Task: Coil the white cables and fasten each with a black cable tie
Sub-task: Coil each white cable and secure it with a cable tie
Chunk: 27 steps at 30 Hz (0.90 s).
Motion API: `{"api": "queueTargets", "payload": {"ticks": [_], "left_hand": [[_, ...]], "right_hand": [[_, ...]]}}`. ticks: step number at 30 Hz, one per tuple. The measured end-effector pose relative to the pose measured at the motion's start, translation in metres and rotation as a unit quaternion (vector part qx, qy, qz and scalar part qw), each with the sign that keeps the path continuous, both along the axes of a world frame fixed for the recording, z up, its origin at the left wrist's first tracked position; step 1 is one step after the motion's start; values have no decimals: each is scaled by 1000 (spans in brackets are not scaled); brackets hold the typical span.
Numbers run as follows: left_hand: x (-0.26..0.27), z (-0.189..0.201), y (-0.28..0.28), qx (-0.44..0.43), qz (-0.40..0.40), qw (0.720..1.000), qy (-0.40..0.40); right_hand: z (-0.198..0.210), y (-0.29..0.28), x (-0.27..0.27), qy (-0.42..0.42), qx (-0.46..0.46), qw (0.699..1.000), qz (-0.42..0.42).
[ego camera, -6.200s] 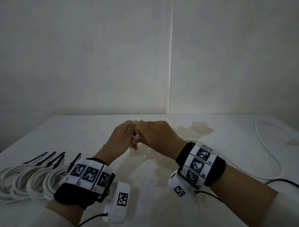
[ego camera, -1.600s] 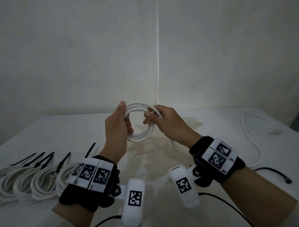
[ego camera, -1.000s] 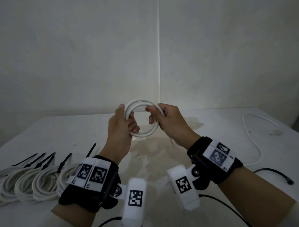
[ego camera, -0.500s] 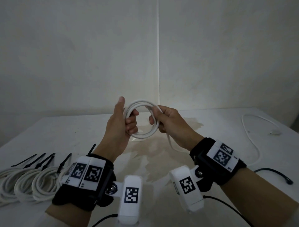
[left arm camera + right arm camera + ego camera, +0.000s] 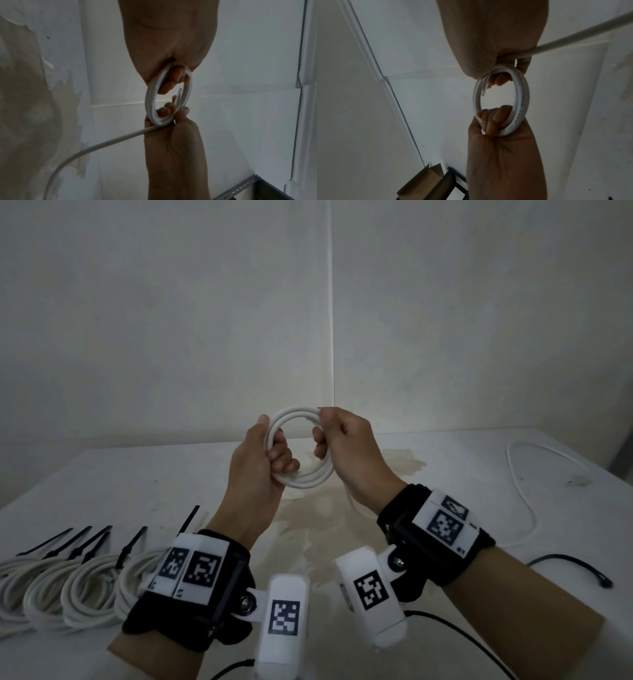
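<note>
A white cable coil [image 5: 310, 479] of several loops is held upright above the table between both hands. My left hand [image 5: 270, 453] grips its left side, fingers curled through the ring and thumb up along it. My right hand [image 5: 330, 436] pinches the coil's upper right, and the loose tail [image 5: 352, 503] drops below it to the table. In the left wrist view the coil [image 5: 149, 100] hangs from the left hand, and the tail [image 5: 102, 143] runs off lower left. The right wrist view shows the coil [image 5: 521, 97] and the tail [image 5: 573, 39] leaving to the right.
Several tied white coils [image 5: 85, 587] with black cable ties [image 5: 99, 539] lie in a row at the table's left front. A loose white cable [image 5: 524, 501] curves along the right side, with a black tie [image 5: 579, 565] near it. A brown stain [image 5: 325, 529] marks the table's middle.
The right hand has slid up round the coil's right side to its top, laying the cable along the ring. The left hand keeps its grip, and the coil sits slightly higher.
</note>
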State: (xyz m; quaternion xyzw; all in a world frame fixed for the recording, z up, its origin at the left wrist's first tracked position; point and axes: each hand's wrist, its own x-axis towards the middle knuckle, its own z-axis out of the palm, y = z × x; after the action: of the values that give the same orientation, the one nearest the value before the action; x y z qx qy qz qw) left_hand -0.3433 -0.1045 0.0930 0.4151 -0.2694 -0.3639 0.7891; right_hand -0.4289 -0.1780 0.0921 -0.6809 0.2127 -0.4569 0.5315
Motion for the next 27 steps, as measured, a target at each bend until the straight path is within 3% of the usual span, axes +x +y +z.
{"api": "queueTargets", "payload": {"ticks": [4, 8, 10, 16, 19, 22, 27], "left_hand": [[14, -3, 6, 59, -42, 991, -113], [19, 4, 8, 140, -57, 969, -196], [12, 8, 6, 157, -42, 960, -229], [-7, 7, 2, 85, 70, 991, -79], [-11, 4, -1, 46, 59, 997, -27], [-8, -4, -1, 59, 4, 997, -46], [9, -8, 11, 156, -42, 980, -112]], "right_hand": [[-1, -7, -6, 35, -80, 996, -23], [-3, -8, -6, 110, -208, 972, -23], [-3, -7, -6, 113, -207, 972, -5], [0, 2, -4, 68, -83, 994, 30], [-2, 4, -2, 47, -75, 996, -3], [-3, -1, -6, 47, -122, 991, -22], [-6, -5, -17, 145, -257, 956, -6]]}}
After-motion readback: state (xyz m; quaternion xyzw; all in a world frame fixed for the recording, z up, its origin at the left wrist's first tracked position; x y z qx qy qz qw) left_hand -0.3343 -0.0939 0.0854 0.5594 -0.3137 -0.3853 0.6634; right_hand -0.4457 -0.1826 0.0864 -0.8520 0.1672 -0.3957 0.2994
